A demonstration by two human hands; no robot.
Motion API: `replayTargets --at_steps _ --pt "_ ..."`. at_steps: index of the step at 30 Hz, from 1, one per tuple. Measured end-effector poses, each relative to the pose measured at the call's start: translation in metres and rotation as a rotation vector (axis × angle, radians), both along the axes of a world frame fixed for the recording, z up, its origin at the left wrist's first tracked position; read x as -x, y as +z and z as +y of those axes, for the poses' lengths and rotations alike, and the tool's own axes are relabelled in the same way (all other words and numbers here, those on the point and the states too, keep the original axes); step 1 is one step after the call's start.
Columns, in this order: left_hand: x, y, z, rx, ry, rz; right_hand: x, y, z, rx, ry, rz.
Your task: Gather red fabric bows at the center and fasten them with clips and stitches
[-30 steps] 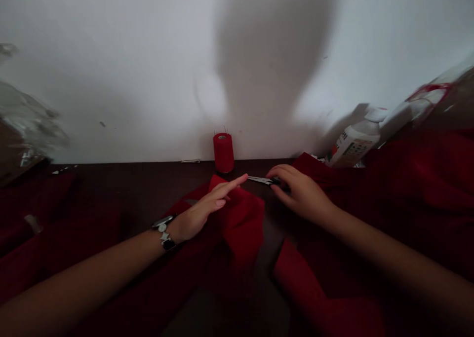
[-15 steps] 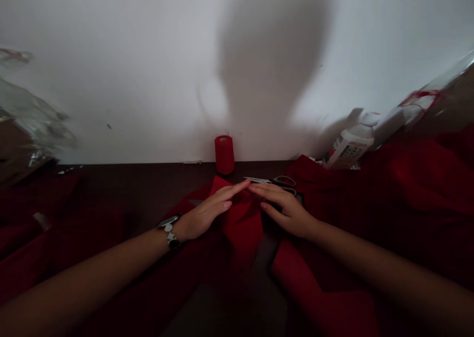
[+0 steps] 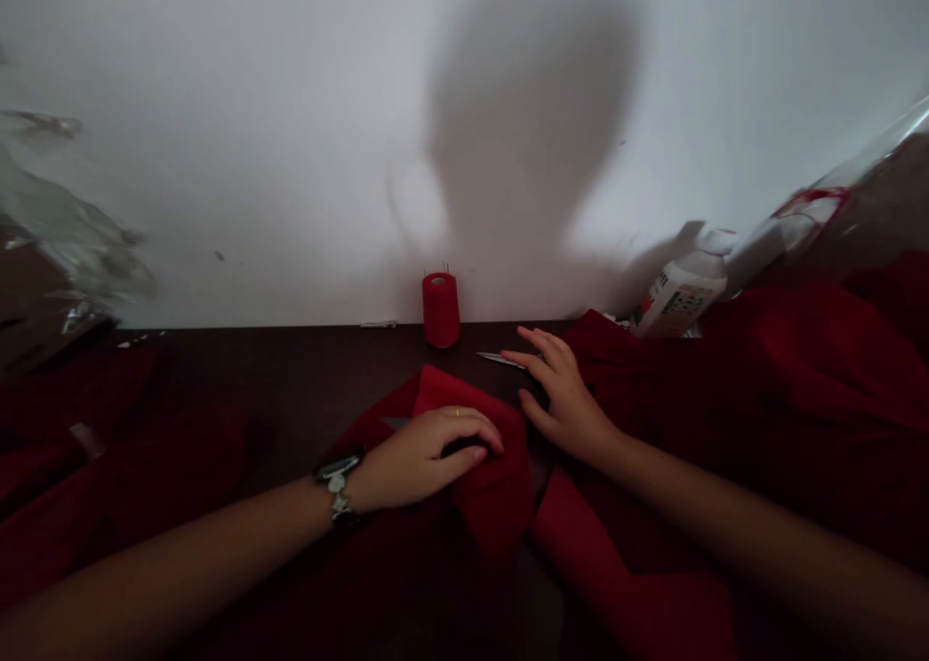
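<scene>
My left hand (image 3: 432, 456), with a watch and bracelet at the wrist, rests curved over a red cloth (image 3: 497, 487). Its fingers bend loosely and are apart from the thumb, with nothing visible between them. To the right, my right hand (image 3: 562, 395) is open, fingers spread, over the scissors (image 3: 497, 358). Only the pointed blades of the scissors show; the handles are hidden behind this hand. Behind the cloth, against the wall, stands a red thread cone (image 3: 440, 311) with a few pins or needles sticking up from its top.
A white bottle (image 3: 682, 288) leans at the back right beside a large heap of dark red fabric (image 3: 813, 380). More red fabric (image 3: 131, 458) lies at the left, near clear plastic wrapping (image 3: 65, 206). A white wall (image 3: 290, 158) closes off the dark table (image 3: 305, 371).
My hands have parted from a fingertip-to-fingertip pose. The left has dropped onto the cloth and curled. The right has spread its fingers over the scissors, covering their handles.
</scene>
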State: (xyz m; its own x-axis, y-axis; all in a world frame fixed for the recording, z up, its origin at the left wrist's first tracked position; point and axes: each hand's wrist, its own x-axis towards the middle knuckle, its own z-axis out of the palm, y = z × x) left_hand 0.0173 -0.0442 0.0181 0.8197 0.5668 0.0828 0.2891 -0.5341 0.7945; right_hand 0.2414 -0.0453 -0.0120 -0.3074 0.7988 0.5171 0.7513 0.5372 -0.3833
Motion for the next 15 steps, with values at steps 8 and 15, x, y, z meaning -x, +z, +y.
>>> replayTargets --at_steps 8,15 --pt "-0.005 0.008 -0.013 0.019 0.030 0.067 0.028 0.012 0.019 0.401 0.267 0.376" --pt "-0.003 0.005 -0.009 -0.095 0.052 0.077 0.057 0.006 0.033 0.695 0.358 0.924"
